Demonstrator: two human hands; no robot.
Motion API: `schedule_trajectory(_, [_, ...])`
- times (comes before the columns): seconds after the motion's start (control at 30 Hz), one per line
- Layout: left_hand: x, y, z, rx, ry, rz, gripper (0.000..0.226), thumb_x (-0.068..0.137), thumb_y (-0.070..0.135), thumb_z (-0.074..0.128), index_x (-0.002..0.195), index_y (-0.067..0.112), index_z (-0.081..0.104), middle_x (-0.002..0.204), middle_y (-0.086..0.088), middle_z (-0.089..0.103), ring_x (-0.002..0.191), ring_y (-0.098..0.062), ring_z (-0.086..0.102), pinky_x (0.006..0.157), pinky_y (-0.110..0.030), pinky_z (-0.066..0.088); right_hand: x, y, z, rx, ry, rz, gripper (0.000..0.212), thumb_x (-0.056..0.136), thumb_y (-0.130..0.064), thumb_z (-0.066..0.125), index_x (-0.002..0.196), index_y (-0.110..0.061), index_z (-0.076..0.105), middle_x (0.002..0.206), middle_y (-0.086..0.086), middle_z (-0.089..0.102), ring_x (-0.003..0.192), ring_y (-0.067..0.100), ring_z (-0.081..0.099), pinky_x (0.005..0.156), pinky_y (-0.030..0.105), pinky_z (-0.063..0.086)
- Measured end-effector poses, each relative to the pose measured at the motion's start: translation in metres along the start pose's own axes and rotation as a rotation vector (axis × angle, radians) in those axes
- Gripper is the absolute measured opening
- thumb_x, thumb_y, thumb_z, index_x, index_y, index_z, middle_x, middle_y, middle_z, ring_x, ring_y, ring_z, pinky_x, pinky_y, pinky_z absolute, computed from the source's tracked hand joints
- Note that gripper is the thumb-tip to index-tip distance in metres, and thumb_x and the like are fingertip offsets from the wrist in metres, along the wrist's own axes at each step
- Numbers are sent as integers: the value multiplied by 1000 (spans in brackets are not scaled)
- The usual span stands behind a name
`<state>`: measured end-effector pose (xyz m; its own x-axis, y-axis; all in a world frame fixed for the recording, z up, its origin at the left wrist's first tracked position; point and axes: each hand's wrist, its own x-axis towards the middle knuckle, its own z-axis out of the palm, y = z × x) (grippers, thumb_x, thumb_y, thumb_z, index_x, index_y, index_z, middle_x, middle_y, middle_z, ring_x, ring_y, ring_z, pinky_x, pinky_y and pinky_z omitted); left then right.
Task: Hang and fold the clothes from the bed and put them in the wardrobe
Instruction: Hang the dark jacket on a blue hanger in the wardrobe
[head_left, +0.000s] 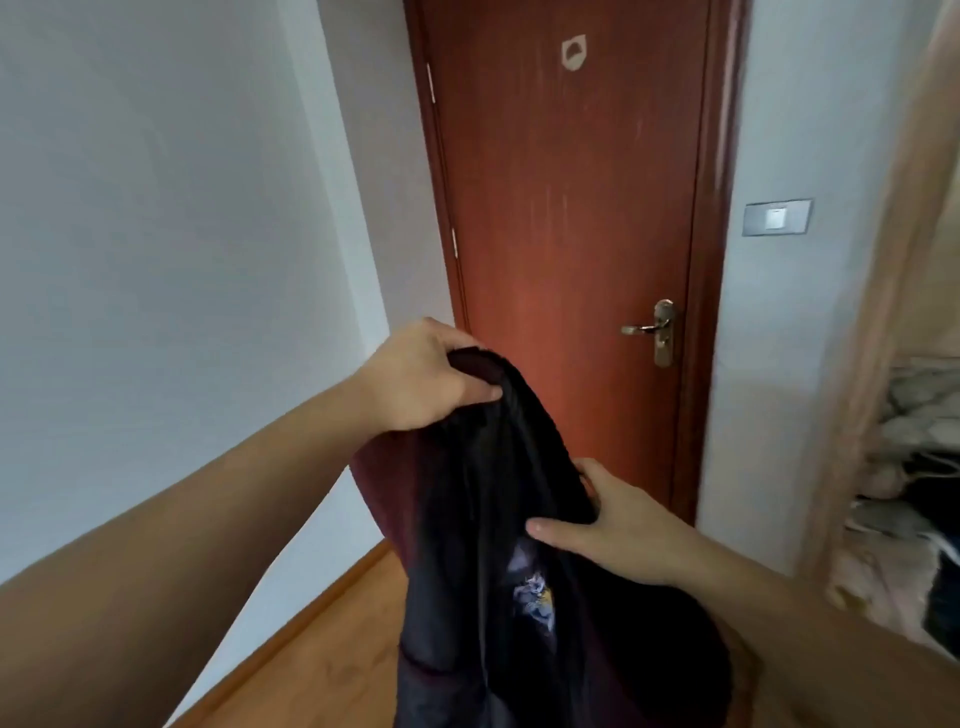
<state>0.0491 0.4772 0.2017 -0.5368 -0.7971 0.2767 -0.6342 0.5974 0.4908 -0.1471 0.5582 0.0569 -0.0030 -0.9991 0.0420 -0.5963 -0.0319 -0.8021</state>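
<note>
Holding up a dark garment (483, 519) in front of the reddish-brown door (571, 218), left hand (426, 376) pinching its top edge up high, right hand (608, 525) gripping a fold lower down with the thumb across the fabric. There's a small pale print on it, and it hangs over the wood floor (311, 665).

A closed reddish-brown wooden door (566, 249) (brass lever handle (655, 330)) stands between pale white walls (171, 218), above orange-brown wood flooring (322, 660).
</note>
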Motion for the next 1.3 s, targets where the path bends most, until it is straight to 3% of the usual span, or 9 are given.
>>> schedule_trajectory(0.1, [27, 20, 20, 6, -124, 232, 22, 76, 11, 75, 81, 32, 77, 74, 18, 72, 72, 3, 66, 70, -17, 53, 8, 15, 11, -25, 244, 53, 50, 71, -62, 60, 117, -44, 54, 107, -23, 62, 97, 1, 60, 83, 21, 48])
schedule_trajectory(0.23, [52, 17, 36, -2, -158, 454, 22, 77, 14, 74, 87, 33, 78, 81, 18, 73, 80, -3, 68, 76, -31, 57, -2, 37, 0, -274, 536, 162, 9, 82, -38, 56, 77, -31, 52, 80, -11, 57, 75, 11, 61, 64, 24, 47])
schedule_trajectory(0.3, [59, 14, 41, 48, -162, 534, 19, 79, 25, 74, 90, 41, 75, 85, 21, 72, 84, -6, 67, 76, -34, 57, -11, 44, -3, -267, 575, 241, 16, 88, -29, 58, 72, -30, 58, 70, -11, 62, 64, 0, 61, 56, 13, 44])
schedule_trajectory(0.4, [67, 14, 48, 139, -87, 587, 15, 79, 48, 70, 93, 42, 70, 94, 18, 68, 88, -14, 64, 75, -37, 55, -26, 40, -9, -232, 738, 327, 24, 90, -25, 60, 68, -17, 65, 63, -3, 66, 63, 9, 63, 63, 29, 51])
schedule_trajectory(0.6, [83, 13, 45, 76, 49, 515, 29, 79, 61, 61, 92, 35, 65, 86, 11, 60, 75, -16, 54, 62, -29, 42, -68, -26, -55, -431, 1052, 330, 32, 83, -29, 71, 56, -17, 56, 47, -8, 49, 50, 8, 51, 50, 28, 36])
schedule_trajectory(0.87, [81, 60, 45, 10, 56, 526, 27, 84, 55, 61, 79, 29, 68, 71, 10, 57, 66, -16, 57, 56, -27, 41, -143, -111, -120, -1116, 951, 409, 20, 82, -46, 64, 96, -33, 60, 90, -6, 70, 94, 23, 64, 63, 31, 40])
schedule_trajectory(1.03, [68, 122, 34, -86, 322, 778, 29, 89, 47, 56, 73, 27, 67, 81, 10, 58, 77, -17, 53, 65, -34, 45, -196, -124, -156, -1150, 1037, 433, 21, 82, -48, 60, 96, -34, 60, 90, -7, 70, 93, 21, 65, 62, 31, 42])
schedule_trajectory(1.17, [59, 175, 29, -478, 168, 725, 29, 90, 31, 58, 62, 34, 56, 64, 14, 61, 65, -9, 60, 55, -22, 41, -224, -137, -187, -1170, 1101, 406, 23, 82, -50, 58, 96, -33, 62, 91, -9, 70, 93, 18, 64, 64, 30, 45])
schedule_trajectory(1.3, [55, 221, 21, -589, 177, 747, 19, 92, 26, 57, 79, 39, 62, 78, 18, 65, 75, 0, 61, 60, -11, 42, -245, -147, -214, -1100, 1129, 371, 24, 84, -53, 58, 96, -33, 64, 84, -12, 69, 87, 15, 65, 71, 35, 53])
